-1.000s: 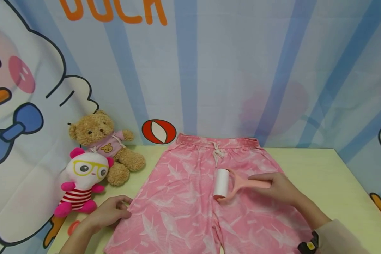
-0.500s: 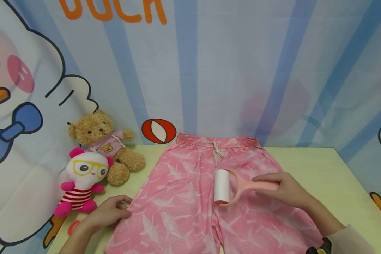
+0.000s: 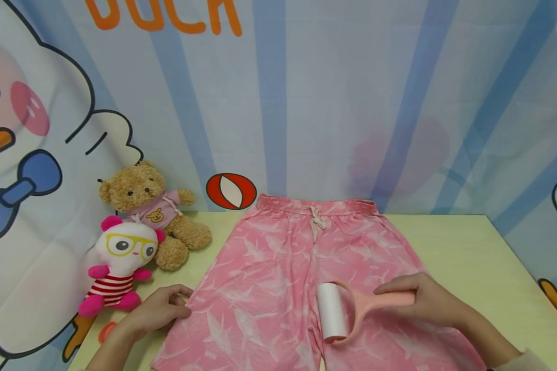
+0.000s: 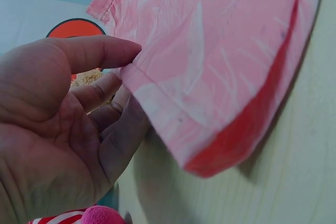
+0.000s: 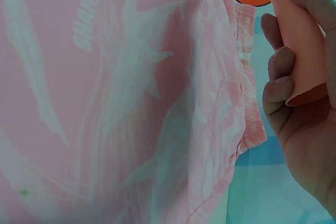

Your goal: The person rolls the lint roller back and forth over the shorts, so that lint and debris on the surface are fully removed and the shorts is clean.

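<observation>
Pink shorts (image 3: 255, 278) with a white shark print lie spread on the table, waistband and white drawstring (image 3: 317, 219) at the far end. My right hand (image 3: 429, 301) grips the peach handle of a lint roller (image 3: 332, 312). Its white roll lies over the middle of the shorts, near the inner seam of the right leg. At the left edge of the shorts, my left hand (image 3: 160, 309) pinches the fabric. The left wrist view shows the thumb (image 4: 107, 53) on one side of the cloth and the other fingers partly hidden behind it.
A brown teddy bear (image 3: 185, 232) and a white-and-pink panda plush (image 3: 125, 250) sit at the table's left, close to my left hand. Near my left wrist lies a small orange-red object (image 3: 107, 331). A cartoon-printed backdrop (image 3: 329, 103) stands behind the table (image 3: 464, 257).
My right hand has drawn the lint roller back toward me along the shorts, from below the drawstring to the crotch area, and slightly rightward. The left hand keeps its place.
</observation>
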`<control>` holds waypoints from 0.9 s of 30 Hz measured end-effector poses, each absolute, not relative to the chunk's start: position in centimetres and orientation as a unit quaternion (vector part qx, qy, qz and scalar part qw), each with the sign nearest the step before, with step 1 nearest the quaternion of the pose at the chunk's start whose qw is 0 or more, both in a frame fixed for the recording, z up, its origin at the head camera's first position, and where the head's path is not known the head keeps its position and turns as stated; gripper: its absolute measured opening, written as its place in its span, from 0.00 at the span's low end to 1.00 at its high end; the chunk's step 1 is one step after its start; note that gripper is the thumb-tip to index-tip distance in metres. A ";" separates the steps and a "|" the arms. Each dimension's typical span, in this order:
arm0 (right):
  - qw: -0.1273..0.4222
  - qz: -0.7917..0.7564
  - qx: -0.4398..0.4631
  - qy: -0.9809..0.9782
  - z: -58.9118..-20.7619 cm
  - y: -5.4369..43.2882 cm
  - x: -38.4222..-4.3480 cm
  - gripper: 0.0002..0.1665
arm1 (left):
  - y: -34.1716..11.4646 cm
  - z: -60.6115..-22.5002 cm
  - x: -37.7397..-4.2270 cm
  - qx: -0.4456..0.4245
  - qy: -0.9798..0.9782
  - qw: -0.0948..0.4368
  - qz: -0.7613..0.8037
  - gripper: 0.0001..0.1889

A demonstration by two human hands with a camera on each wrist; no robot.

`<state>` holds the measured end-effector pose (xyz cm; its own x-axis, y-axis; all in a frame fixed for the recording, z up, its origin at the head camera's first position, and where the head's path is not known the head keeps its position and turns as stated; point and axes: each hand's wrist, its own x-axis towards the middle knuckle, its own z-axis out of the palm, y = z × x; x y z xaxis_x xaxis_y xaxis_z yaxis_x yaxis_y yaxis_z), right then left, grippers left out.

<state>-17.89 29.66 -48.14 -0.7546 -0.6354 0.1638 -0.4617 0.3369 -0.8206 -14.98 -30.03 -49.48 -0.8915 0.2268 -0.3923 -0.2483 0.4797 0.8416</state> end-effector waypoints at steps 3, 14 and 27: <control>0.089 -0.464 -0.354 0.807 -48.5 29.4 -17.5 0.18 | -30.0 -49.5 -15.0 -0.005 0.829 0.233 0.508 0.22; 0.072 -0.441 -0.377 0.811 -49.1 29.0 -16.9 0.17 | -29.9 -49.4 -15.2 0.000 0.834 0.230 0.502 0.22; 0.039 -0.403 -0.341 0.848 -48.2 33.1 -16.0 0.19 | -29.9 -49.2 -15.0 -0.005 0.835 0.233 0.498 0.22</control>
